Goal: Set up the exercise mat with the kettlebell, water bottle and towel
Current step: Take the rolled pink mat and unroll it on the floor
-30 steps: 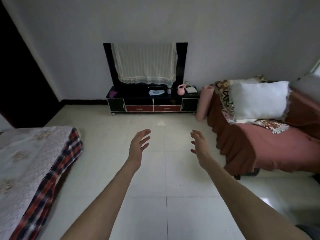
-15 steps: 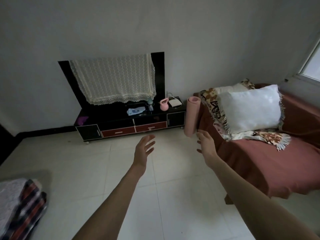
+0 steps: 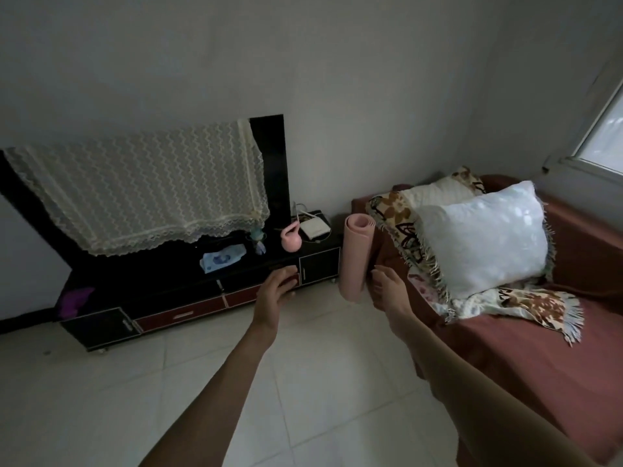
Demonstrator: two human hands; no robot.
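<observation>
Both hands are held out, fingers spread, nothing gripped. The rolled mat [image 3: 355, 256] is stood on end against the sofa's [image 3: 526, 348] near end, just beside the right hand [image 3: 387, 287]; the left hand [image 3: 274, 293] is apart. It should be clasped mid-roll from both sides and lifted upright, so unrolling is avoided.

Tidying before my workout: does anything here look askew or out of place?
Mildly: the cream lace cloth hangs lopsided over the black television, leaving its right edge bare. The rolled pink exercise mat stands upright against the red-covered sofa. Nothing looks spilled or damaged.
</observation>
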